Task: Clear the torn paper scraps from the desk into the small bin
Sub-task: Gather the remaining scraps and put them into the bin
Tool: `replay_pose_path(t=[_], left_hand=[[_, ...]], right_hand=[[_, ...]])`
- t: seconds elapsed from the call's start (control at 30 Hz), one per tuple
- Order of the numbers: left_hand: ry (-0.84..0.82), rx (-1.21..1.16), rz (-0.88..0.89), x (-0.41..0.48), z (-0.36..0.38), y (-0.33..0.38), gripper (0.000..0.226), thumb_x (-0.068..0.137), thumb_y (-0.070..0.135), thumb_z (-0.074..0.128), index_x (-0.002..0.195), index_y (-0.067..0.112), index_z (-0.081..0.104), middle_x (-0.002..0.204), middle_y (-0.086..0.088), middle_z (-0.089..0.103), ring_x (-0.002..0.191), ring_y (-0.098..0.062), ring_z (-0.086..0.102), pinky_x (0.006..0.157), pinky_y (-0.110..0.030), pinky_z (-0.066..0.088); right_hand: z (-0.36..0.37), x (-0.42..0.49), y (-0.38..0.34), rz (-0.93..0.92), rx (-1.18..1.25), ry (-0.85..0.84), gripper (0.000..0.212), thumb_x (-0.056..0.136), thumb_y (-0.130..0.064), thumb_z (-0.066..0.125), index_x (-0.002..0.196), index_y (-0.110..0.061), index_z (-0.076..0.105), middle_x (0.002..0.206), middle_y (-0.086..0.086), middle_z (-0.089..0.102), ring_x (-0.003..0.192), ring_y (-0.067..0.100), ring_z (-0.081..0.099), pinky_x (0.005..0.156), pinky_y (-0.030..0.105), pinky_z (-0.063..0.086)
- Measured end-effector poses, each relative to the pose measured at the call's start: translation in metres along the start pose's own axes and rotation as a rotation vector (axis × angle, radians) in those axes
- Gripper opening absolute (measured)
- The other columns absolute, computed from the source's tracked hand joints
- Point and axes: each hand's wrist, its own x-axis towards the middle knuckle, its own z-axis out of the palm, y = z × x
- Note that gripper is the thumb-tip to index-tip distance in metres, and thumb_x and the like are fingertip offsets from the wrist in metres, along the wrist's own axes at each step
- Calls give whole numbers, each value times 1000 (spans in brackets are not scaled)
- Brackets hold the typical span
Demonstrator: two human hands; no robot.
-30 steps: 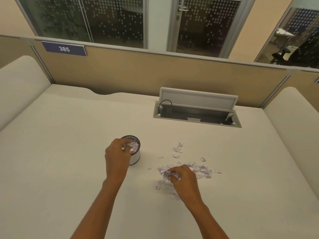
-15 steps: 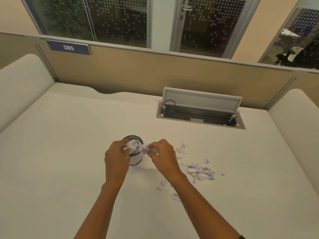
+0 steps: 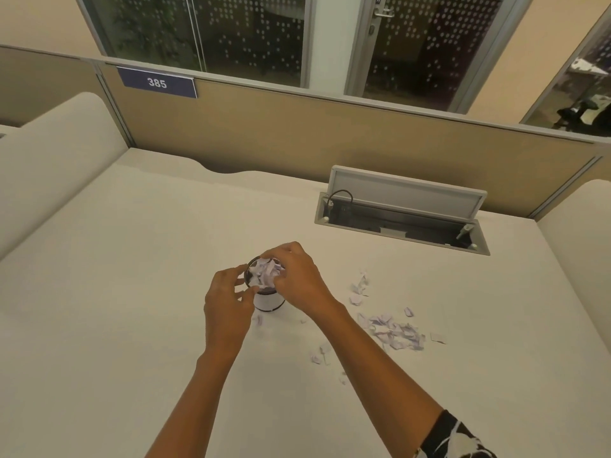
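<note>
Right hand (image 3: 299, 276) now over scrap-filled bin (image 3: 269, 300)

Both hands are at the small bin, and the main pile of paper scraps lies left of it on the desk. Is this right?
No. The head view shows the pile of paper scraps lying right of the small bin on the desk. The left hand and right hand are at the bin.

My right hand (image 3: 299, 279) caps the small bin (image 3: 269, 300), fingers curled on the paper scraps (image 3: 263, 274) heaped inside. My left hand (image 3: 226, 304) touches its rim at 9 o'clock; loose scraps (image 3: 395, 332) lie at 4 o'clock.
</note>
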Motion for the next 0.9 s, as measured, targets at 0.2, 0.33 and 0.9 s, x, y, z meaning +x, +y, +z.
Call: replay_pose_path(t=[0.2,0.33,0.9], left_hand=[[-34,55,67,1,6,-9,39,84,9,68,122,17,60,119,0,56,101,-17,59,85,-38,56],[-135,194,108,8,10,-6,40,89,14,63,128,21,58,142,1,47,127,-22,45,94,-29,40],[-438,757,110,55,41,8,24,89,19,56,107,11,69,113,-8,62,96,-31,61,73,-31,46]], right_hand=[[-12,-8,19,3,84,152,41,84,8,49,110,-20,63,127,1,49,113,16,55,84,18,48],[-13,-26,44,70,135,246,33,89,2,49,100,-25,65,119,-3,56,101,11,62,81,16,50],[2,-98,128,279,72,244,28,87,1,50,93,-19,68,98,-2,69,88,8,62,75,9,45]])
